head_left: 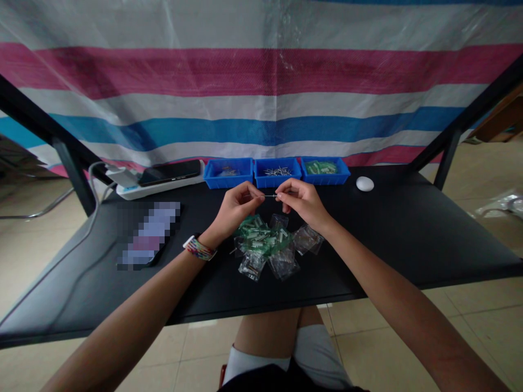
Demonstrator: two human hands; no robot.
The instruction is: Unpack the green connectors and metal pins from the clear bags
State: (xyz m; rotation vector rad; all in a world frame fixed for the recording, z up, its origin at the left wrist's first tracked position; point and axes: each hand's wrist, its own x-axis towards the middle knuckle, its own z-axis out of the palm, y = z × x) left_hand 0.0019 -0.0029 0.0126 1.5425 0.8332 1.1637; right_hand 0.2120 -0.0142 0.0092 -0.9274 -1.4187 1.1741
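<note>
A thin metal pin [269, 196] spans the gap between my hands, lying level above the table. My left hand [242, 202] pinches its left end between thumb and fingertips. At the right end, where the pin looks darker and thicker, the fingers of my right hand [300, 198] are closed on it. Just below my hands lies a pile of green plastic packets [261, 237] with small pale pieces inside. Around it are several clear bags [252, 265] with small parts. Behind my hands, the middle blue bin [277, 182] holds many loose metal pins.
A left blue bin [227, 181] holds a few small parts; a right blue bin [326, 179] holds green packets. A white egg-shaped object [365, 184] sits at right. At left are a phone [151, 237], a power strip [159, 187] with another phone on it, and cables.
</note>
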